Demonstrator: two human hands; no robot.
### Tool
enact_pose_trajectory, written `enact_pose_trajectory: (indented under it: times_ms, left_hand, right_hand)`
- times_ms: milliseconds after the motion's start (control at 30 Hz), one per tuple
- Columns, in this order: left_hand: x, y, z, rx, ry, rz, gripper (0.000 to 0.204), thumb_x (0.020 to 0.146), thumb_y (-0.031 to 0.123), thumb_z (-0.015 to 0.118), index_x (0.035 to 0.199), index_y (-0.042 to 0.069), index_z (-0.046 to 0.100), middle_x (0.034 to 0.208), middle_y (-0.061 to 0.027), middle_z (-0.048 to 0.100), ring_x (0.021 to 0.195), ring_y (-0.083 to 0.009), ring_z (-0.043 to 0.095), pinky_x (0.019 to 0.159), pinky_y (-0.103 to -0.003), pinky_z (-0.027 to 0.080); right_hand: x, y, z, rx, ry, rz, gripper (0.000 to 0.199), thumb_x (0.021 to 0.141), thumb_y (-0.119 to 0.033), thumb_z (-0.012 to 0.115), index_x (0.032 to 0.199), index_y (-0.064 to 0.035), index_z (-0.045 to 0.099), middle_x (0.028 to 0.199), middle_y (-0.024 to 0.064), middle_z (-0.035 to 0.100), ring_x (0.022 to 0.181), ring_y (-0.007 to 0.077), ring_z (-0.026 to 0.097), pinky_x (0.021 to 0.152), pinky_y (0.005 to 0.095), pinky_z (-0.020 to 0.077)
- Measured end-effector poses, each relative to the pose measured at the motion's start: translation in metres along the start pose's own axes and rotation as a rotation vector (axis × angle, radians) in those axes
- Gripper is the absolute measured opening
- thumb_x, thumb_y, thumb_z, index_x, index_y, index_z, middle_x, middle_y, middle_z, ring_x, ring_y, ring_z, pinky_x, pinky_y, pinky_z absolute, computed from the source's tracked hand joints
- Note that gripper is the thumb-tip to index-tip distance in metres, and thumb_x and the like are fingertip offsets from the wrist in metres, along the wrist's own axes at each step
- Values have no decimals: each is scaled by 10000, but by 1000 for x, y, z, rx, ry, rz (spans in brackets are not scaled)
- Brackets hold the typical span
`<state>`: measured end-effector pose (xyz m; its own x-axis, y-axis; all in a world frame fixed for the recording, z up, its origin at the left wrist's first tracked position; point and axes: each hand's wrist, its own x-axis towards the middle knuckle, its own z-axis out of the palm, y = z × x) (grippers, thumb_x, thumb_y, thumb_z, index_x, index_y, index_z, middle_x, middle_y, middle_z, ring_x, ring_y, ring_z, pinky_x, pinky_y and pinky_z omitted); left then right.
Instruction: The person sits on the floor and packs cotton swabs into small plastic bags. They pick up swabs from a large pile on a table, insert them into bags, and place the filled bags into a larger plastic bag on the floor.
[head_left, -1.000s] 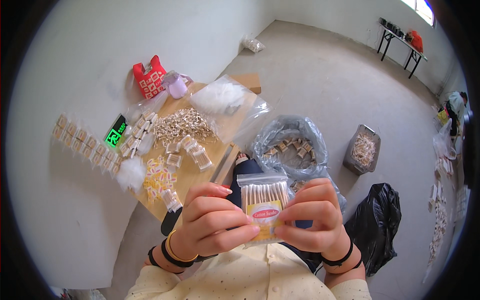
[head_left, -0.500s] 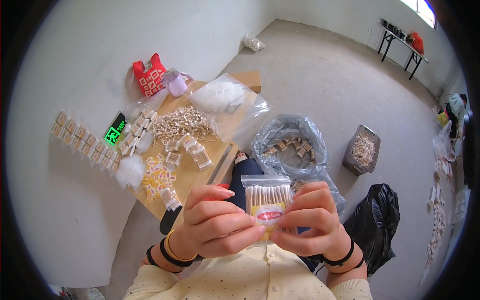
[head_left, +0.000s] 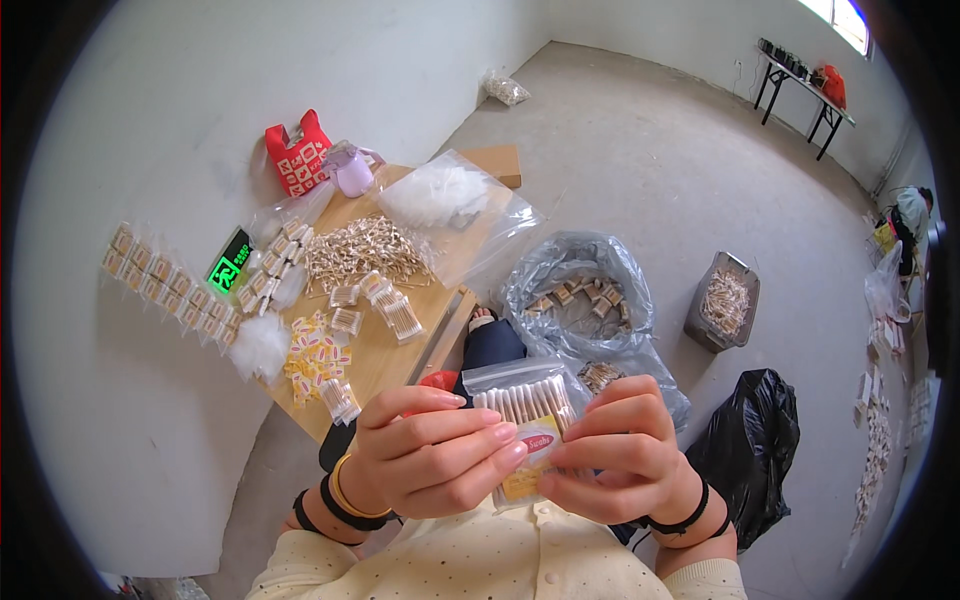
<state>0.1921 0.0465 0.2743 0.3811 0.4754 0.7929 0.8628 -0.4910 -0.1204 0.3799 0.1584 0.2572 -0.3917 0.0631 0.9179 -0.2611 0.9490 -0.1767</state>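
Note:
A clear zip bag of cotton swabs (head_left: 519,402) is held up in front of my chest, tilted a little. White swab tips line up under its zip strip, and a yellow card label with a red oval shows low in the bag. My left hand (head_left: 435,445) pinches the bag's left side, its fingers curled and partly covering the label. On the other side my right hand (head_left: 620,445) grips the right edge between thumb and fingers. The lower corners of the bag are partly hidden by my fingers.
At left, a wooden table (head_left: 432,312) carries a heap of loose swabs (head_left: 368,250), yellow labels (head_left: 315,352), swab bundles and clear bags. A bag-lined container (head_left: 578,290) holds packed bundles. Right of it stand a grey swab bin (head_left: 724,300) and a black plastic bag (head_left: 750,450).
The swab bag has tilted, its top leaning left. My left hand has shifted slightly left, and my fingers now cover the label's left part.

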Motion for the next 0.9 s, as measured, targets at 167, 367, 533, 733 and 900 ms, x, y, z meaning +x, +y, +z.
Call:
enact_pose_trajectory:
  times_ms: [167,367,533,733,900]
  left_hand:
    - [3,-4,7,-20,9,-32,158,802,154,727,946,207,687,916,106,636,853,-57,625,831,-273,494]
    - [5,-6,15,-53,-14,-121,207,752,198,791,939,213,705,845,91,599,760,-89,599,806,-309,483]
    - [3,-11,20,-187,-20,-216,276,699,147,803,956,173,707,859,71,612,774,-110,611,794,-311,484]
    - [0,-8,26,-262,11,-313,336,657,88,804,973,161,716,855,51,624,765,-127,618,759,-314,477]
    - [-2,-19,25,-467,-65,-356,354,651,66,802,984,161,730,884,32,650,791,-153,607,767,-320,464]
  right_hand:
    - [-2,3,1,-10,13,-1,309,607,-68,747,882,-191,677,912,-54,595,800,135,566,706,268,460]
    - [-3,12,-1,33,-44,128,342,626,-131,759,963,-144,704,925,-26,615,804,172,577,725,312,464]
    - [-9,21,0,8,-55,196,307,657,-132,779,959,-118,721,900,-3,634,785,187,594,688,309,471]
    - [-11,19,9,75,61,325,315,640,-80,777,952,-92,733,856,27,640,751,199,600,642,305,492]
    - [-12,22,6,110,33,342,291,650,-50,765,938,-78,734,850,34,642,748,201,600,641,303,497]
